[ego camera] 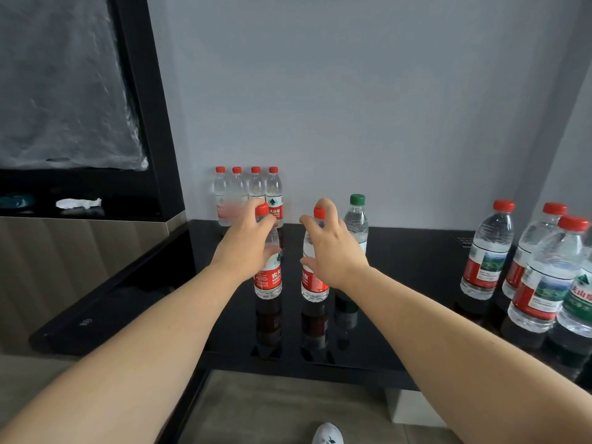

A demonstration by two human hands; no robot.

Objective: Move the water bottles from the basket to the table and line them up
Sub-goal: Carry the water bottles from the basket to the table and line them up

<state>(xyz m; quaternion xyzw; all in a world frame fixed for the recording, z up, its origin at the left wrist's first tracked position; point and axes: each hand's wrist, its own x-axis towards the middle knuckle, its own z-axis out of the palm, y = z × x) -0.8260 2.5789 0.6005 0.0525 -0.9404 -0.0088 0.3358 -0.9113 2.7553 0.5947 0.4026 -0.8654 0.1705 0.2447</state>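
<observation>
Bottles in hands: two.

Both arms stretch forward, side by side; left hand grips the left bottle, right hand seems loosely curled round the right bottle.

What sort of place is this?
Likely a hotel room or flat: glossy black table against a plain grey wall, water bottles standing on it, wood-look panelling at left.
</observation>
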